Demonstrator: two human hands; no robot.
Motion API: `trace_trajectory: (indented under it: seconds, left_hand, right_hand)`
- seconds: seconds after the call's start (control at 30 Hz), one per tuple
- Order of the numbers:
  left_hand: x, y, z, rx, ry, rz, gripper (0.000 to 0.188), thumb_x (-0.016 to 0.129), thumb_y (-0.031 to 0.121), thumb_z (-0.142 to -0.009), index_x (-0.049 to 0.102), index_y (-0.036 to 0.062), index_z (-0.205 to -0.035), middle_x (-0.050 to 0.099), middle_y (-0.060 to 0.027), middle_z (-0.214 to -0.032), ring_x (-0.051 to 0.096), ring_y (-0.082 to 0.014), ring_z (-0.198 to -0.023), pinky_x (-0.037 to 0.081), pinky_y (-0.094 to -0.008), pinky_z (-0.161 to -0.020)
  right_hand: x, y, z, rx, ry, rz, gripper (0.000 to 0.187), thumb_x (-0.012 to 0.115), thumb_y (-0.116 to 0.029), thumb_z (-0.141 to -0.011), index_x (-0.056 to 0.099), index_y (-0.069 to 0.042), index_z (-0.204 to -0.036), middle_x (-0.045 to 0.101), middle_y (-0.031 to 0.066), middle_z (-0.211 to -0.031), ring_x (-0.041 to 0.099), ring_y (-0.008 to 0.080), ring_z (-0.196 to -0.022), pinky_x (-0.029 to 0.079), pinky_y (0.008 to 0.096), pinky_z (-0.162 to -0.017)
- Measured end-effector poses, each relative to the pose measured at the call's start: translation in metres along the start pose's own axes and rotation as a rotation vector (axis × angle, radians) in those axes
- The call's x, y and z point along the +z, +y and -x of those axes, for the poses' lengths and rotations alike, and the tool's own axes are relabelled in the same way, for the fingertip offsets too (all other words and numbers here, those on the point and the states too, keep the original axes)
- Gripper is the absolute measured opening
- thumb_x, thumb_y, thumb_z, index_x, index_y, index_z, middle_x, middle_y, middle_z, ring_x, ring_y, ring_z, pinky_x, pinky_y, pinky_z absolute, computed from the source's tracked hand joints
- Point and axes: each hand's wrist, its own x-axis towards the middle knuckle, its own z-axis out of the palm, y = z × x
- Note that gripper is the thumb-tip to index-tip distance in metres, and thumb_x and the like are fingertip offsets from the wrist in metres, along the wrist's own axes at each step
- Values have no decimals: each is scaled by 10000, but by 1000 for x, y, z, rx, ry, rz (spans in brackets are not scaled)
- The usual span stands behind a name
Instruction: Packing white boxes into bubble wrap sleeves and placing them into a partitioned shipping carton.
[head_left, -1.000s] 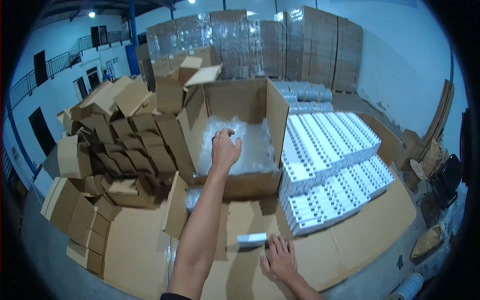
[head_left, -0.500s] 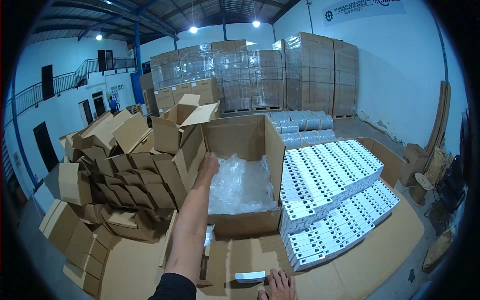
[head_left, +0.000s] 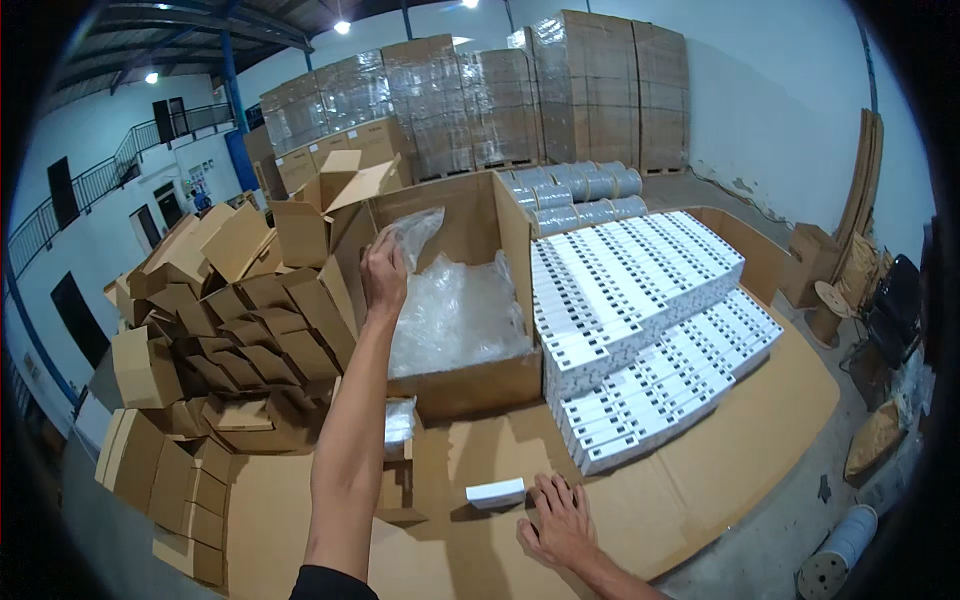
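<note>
My left hand [head_left: 384,272] is closed on a clear plastic bag [head_left: 420,232], lifted at the left side of a large open cardboard carton [head_left: 465,388]. More crumpled clear plastic bags [head_left: 455,310] fill the bottom of that carton. My right hand [head_left: 558,520] lies on the cardboard-covered table [head_left: 690,510] with its fingers spread, holding nothing. Just left of its fingertips lies a small white box [head_left: 495,493]. Between the left forearm and that box stands a small open brown carton [head_left: 400,490], with clear plastic-wrapped items [head_left: 400,422] at its far end.
Rows of slim white boxes [head_left: 640,290] are stacked in two tiers at the right. Many open brown cartons [head_left: 265,330] pile up at the left. Wrapped cable spools [head_left: 580,190] and tall wrapped pallets [head_left: 590,90] stand behind; another spool [head_left: 840,550] is on the floor at right.
My left hand has risen from the carton with a plastic bag. The view has tilted down, and more of my right hand shows, still beside the small white box.
</note>
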Motion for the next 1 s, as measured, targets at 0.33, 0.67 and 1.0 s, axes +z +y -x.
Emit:
trace_trajectory:
  seconds: [0.33, 0.67, 1.0]
  left_hand:
    - [-142, 156, 151, -178, 186, 203, 261, 624, -26, -932, 731, 20, -1165, 722, -111, -1182, 635, -286, -1137, 517, -376, -956]
    - [-206, 205, 374, -496, -28, 317, 174, 745, -67, -828, 714, -33, -995, 720, -136, -1036, 710, -212, -855, 567, -305, -769]
    - [-198, 217, 415, -788, -125, 883, 378, 719, -153, -815, 649, -33, -1166, 583, -105, -1276, 627, -176, -1109, 568, -278, -857]
  right_hand:
    - [20, 11, -1, -78, 194, -6, 574, 625, -327, -886, 517, 23, -1329, 489, 215, -1438, 392, 388, -1394, 265, 569, -1166]
    - [6, -35, 58, 165, 197, -1041, 341, 794, -224, -867, 573, -10, -1015, 617, 47, -814, 591, 109, -689, 497, 273, -623]
    - [23, -81, 61, 229, 360, -742, 299, 788, -217, -848, 615, 23, -891, 599, 99, -755, 601, 168, -610, 493, 315, -576]
